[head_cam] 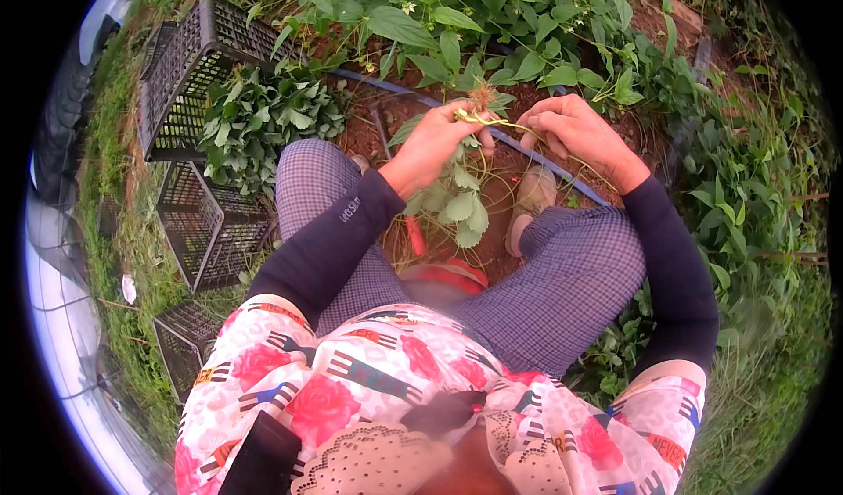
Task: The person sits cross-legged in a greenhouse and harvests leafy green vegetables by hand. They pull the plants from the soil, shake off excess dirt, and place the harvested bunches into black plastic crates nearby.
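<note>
My left hand (440,141) grips a leafy young plant (466,208) near its root ball; brown roots stick up above the fingers and scalloped leaves hang below. My right hand (571,128) pinches a thin green-yellow runner (510,124) that stretches across from the plant, its tail trailing down past the wrist. Beneath the hands lies reddish soil with loose stems. A tool with a red handle (415,235) rests between my legs, partly hidden by the leaves. A metal rod (380,130) shows beyond my left hand.
A black plastic crate (204,74) lies tipped at upper left, with a heap of leafy plants (270,123) at its mouth. More black crates (214,225) stand below it. A blue hose (388,85) crosses the soil under my hands. Dense green plants (454,27) grow ahead and to the right.
</note>
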`<action>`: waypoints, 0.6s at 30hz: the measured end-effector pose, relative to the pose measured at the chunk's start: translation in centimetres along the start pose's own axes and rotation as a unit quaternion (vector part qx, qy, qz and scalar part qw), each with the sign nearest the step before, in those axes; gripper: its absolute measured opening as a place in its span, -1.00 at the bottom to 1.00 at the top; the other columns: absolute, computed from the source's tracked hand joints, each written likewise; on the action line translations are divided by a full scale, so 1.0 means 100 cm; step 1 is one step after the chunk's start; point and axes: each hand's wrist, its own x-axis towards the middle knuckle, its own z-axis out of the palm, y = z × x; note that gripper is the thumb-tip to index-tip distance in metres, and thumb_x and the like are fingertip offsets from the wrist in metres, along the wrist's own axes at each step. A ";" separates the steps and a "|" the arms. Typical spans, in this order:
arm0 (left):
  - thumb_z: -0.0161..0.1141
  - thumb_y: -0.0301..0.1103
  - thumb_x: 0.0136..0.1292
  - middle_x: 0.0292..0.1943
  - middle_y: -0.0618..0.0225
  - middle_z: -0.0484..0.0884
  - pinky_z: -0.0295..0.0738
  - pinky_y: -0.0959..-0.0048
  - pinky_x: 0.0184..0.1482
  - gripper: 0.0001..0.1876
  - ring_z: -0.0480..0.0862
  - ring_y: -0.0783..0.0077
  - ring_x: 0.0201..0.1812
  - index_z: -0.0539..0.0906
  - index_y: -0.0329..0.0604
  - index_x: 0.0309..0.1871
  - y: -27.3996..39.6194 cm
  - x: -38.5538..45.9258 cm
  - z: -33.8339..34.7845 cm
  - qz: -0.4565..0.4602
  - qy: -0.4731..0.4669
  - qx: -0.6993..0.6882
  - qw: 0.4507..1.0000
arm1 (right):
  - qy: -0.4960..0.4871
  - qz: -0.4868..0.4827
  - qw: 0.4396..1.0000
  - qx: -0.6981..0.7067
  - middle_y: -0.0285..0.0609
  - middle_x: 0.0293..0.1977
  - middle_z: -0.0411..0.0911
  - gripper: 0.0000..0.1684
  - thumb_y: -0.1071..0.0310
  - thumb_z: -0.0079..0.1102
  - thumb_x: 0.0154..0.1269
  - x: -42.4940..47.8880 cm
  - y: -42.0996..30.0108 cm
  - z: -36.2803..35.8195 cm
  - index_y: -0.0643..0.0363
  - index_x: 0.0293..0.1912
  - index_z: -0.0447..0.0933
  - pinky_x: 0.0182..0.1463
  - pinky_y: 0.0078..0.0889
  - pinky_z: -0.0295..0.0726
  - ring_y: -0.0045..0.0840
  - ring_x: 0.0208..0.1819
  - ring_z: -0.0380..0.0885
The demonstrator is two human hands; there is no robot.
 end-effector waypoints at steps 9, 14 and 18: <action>0.10 -0.27 0.24 -0.57 0.38 0.57 0.29 0.61 -0.33 -0.73 0.50 0.64 -0.48 0.52 -0.32 -0.14 0.011 -0.012 0.004 0.007 0.005 0.086 0.996 | -0.003 -0.056 0.974 -0.219 -0.20 -0.71 0.44 -0.75 0.34 -0.04 0.07 0.011 0.005 0.013 0.35 -0.43 0.49 -0.53 -0.52 0.37 -0.59 -0.67 0.35; 0.16 -0.40 0.19 -0.54 0.48 0.50 0.32 0.63 -0.47 -0.82 0.46 0.71 -0.50 0.57 -0.32 -0.20 -0.002 -0.014 0.012 0.176 0.042 0.118 0.976 | 0.105 -0.064 0.896 -0.428 0.09 -0.51 0.51 -0.77 0.32 -0.01 0.02 0.024 0.015 0.024 0.31 -0.48 0.50 -0.29 -0.14 0.47 -0.06 -0.43 0.49; 0.07 -0.39 0.26 -0.57 0.45 0.48 0.40 0.62 -0.40 -0.81 0.50 0.62 -0.48 0.53 -0.31 -0.15 0.022 -0.021 0.007 0.191 0.051 0.036 0.980 | 0.058 0.059 0.935 -0.346 0.08 -0.48 0.54 -0.71 0.26 0.07 0.08 0.024 0.023 0.011 0.35 -0.37 0.53 -0.30 -0.25 0.52 -0.20 -0.44 0.57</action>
